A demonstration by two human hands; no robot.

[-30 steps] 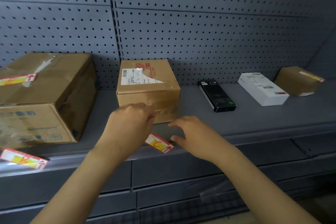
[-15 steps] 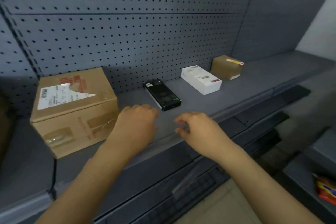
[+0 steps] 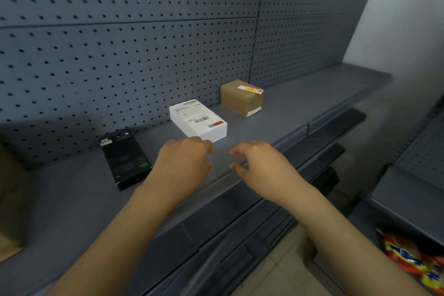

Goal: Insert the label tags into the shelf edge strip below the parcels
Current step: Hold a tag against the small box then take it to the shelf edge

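My left hand (image 3: 183, 163) and my right hand (image 3: 258, 162) hover side by side over the front of the grey shelf (image 3: 72, 199), fingers loosely curled, holding nothing. Behind them lie a black box (image 3: 125, 158), a white parcel (image 3: 198, 120) and a small brown parcel (image 3: 241, 97) with a red-and-yellow label tag (image 3: 251, 89) on top. The shelf edge strip (image 3: 254, 176) runs just below my right hand. No tag shows in either hand.
A grey pegboard (image 3: 144, 55) backs the shelf. A corner of a cardboard box (image 3: 9, 199) shows at the far left. Lower shelves (image 3: 240, 247) step out below. Red snack packets (image 3: 413, 259) sit at the bottom right on a neighbouring shelf (image 3: 408, 194).
The view and both hands have shifted right along the shelf. The red-and-yellow tag at the edge strip and the large boxes have passed out of view; the white and small brown parcels are nearer.
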